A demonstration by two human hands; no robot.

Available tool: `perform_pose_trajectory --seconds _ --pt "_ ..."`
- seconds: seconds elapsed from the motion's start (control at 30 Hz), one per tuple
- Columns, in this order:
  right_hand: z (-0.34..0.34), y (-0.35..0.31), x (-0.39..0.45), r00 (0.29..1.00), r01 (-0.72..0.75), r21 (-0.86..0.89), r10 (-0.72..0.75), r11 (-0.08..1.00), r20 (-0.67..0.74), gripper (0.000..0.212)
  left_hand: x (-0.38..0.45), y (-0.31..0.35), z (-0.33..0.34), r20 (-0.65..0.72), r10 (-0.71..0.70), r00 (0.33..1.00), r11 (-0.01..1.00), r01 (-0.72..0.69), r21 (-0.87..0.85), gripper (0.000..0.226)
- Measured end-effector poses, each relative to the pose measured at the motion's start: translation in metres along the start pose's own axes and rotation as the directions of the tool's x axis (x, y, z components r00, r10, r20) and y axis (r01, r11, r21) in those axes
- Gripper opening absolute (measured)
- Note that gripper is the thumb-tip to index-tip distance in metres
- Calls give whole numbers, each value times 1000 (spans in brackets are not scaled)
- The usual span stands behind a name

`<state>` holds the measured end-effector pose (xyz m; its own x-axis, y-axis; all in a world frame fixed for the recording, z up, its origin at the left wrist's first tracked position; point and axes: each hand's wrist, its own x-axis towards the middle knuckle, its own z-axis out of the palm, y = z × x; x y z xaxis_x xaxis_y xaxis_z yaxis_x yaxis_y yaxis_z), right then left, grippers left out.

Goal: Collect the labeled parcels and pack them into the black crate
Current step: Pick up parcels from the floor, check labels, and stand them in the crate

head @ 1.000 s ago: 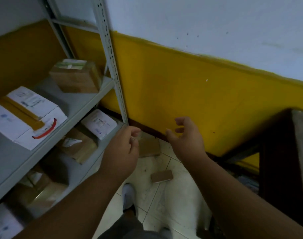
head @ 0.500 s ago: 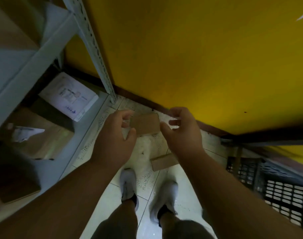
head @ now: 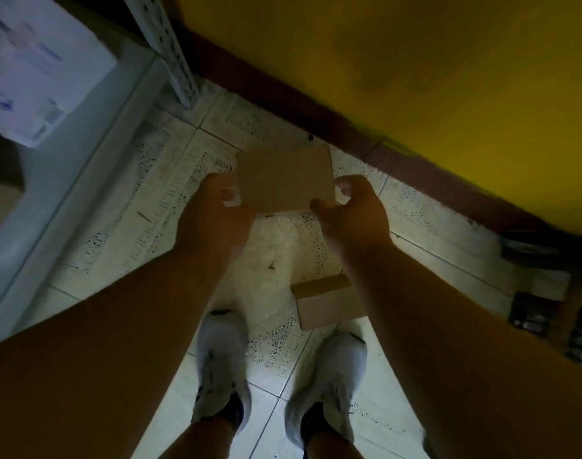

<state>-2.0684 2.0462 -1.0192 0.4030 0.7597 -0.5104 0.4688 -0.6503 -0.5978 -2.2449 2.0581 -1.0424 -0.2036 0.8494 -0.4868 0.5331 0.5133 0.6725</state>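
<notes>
Seen from above, in dim light: a flat brown cardboard parcel point(head: 286, 180) held over the tiled floor point(head: 124, 233), close to the dark skirting point(head: 283, 104) beneath a yellow wall point(head: 415, 61). Gripped at both lower corners — left hand point(head: 216, 213) curled round the left edge, fingers pinched shut on the card; right hand point(head: 352, 210) closed likewise on the right edge, thumb pressed to the near side. No label visible on the face turned to the camera. Lower down, lying on the floor just ahead of the right shoe point(head: 329, 376), a second small cardboard parcel point(head: 326, 303), partly hidden behind the right forearm. Left shoe point(head: 221, 362) planted alongside, both pale grey. At upper left, a white labelled parcel point(head: 34, 67) resting on the bottom shelf point(head: 94, 160) of a metal rack, beside its perforated upright point(head: 170, 58); print on the label too blurred to read. At the far right edge, part of a black slotted crate point(head: 580, 336) standing on the floor, well apart from both hands.
</notes>
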Motion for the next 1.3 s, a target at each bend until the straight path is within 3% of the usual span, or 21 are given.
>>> perform_pose_trajectory --seconds 0.13,0.23,0.33,0.43,0.57,0.7,0.8,0.9,1.07,1.17,1.3 --pt "45 47 54 995 -87 19 86 996 44 30 54 -46 57 65 -229 971 968 234 -85 57" --pt "71 73 95 995 -95 63 95 994 0 52 95 -64 88 39 -287 957 958 288 -14 74" --pt "92 88 127 989 -141 96 137 985 48 76 124 -79 112 82 -230 970 972 233 -30 96" --pt "92 83 135 973 -221 163 207 962 97 64 125 -80 115 117 -147 982 985 156 -72 110" --pt "43 25 95 1000 -24 88 25 996 -6 50 80 -38 66 89 -49 995 999 48 14 105" --pt "-38 -73 1 988 140 184 -126 973 -84 40 -6 44 -24 5 81 997 990 -81 113 92" --pt "-111 -153 -72 956 290 199 -272 936 -114 31 -72 124 -109 -54 121 991 992 -122 -24 83" --pt "-194 -243 -148 900 426 158 -400 891 -173 34 -137 206 -190 -109 201 974 979 -197 43 75" --pt "-307 -369 -262 782 615 82 -593 784 -192 25 -232 312 -290 -101 101 990 962 -123 -242 70" --pt "-347 -408 -309 625 737 -76 -720 672 -301 40 -262 346 -324 1 60 998 904 -54 -423 71" --pt "-377 -427 -354 451 837 -129 -804 532 -388 44 -288 370 -347 188 38 981 764 93 -639 58"
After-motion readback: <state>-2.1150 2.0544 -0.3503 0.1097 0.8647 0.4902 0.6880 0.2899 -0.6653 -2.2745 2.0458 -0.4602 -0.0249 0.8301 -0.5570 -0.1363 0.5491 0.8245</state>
